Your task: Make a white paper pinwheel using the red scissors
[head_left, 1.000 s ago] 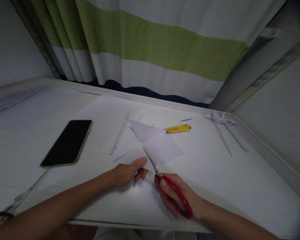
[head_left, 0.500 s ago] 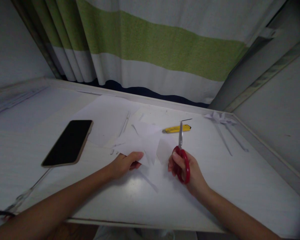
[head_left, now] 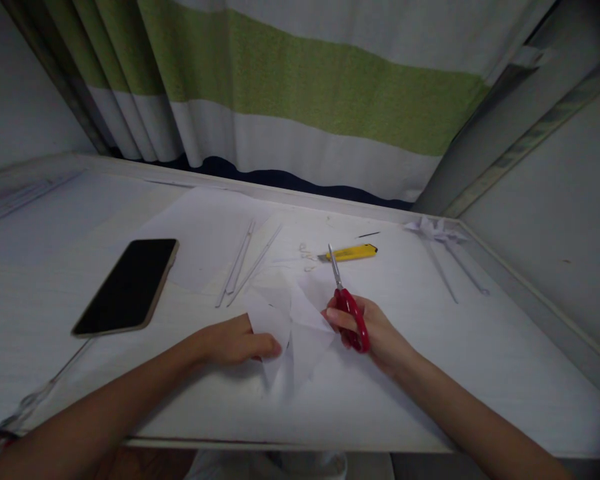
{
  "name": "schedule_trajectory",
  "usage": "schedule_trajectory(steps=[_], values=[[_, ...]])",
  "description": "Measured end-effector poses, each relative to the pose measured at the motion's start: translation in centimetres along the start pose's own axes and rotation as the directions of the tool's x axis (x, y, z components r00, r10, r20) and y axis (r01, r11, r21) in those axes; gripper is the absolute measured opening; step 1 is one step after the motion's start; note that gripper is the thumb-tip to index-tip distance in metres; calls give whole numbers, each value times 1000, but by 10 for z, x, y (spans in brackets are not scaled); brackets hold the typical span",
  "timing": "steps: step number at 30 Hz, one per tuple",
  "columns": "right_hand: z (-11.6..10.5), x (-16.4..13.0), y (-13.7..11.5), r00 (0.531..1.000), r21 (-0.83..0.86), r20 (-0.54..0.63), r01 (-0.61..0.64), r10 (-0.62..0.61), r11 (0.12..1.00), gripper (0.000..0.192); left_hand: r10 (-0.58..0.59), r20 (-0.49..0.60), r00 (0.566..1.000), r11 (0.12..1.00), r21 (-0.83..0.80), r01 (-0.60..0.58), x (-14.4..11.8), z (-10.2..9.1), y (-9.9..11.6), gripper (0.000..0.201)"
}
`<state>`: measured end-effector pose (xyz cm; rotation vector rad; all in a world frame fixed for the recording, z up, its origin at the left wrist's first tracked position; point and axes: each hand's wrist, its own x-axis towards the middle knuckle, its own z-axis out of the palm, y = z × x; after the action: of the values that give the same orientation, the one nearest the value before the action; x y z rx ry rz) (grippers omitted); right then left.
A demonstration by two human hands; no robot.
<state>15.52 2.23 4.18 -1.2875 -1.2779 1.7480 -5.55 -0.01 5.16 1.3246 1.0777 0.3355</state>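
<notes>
From the head camera I've got both arms reaching in over the white desk (head_left: 480,373). My left hand (head_left: 235,341) lies low on the desk, thumb and fingers pinched together on the near edge of the cut white paper (head_left: 290,327), which lies in front of me at the middle of the desk, its flaps lifting a little. My right hand (head_left: 367,330) is clamped around the red handles of the scissors (head_left: 347,303); the blades are together and point up and away from me, and the hand touches the paper's right edge. Just beyond the blade tips lies the yellow utility knife (head_left: 350,252), flat on the desk. To the left, a dark phone (head_left: 127,285) lies screen up, well apart from the paper. Between phone and paper I see thin rolled paper sticks (head_left: 240,263) on a larger white sheet (head_left: 205,227). At the far right corner lie folded paper pinwheels (head_left: 437,232) on sticks. A green and white striped curtain (head_left: 300,87) hangs behind the desk.
</notes>
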Motion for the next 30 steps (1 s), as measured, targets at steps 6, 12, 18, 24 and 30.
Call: schedule_trajectory(steps=[6, 12, 18, 24, 30], values=[[1, -4, -1, 999, 36, 52, 4, -6, 999, 29, 39, -7, 999, 996, -74, -39, 0, 1, 0, 16], [5, -8, -7, 987, 103, -102, 137, -126, 985, 29, 323, 250, 913, 945, -44, -323, 11, -2, -5, 46], [15, -13, 3, 965, -6, -155, 214, -213, 977, 32, 275, 209, 938, 944, 124, -305, 17, 8, -10, 34], [24, -18, 12, 978, -52, -48, 203, -205, 978, 32, 329, 10, 944, 891, 329, -314, 6, 17, 5, 33], [19, -18, 21, 968, 34, 107, 227, -229, 973, 36, 192, -39, 981, 967, 181, -182, 10, 13, -1, 48]])
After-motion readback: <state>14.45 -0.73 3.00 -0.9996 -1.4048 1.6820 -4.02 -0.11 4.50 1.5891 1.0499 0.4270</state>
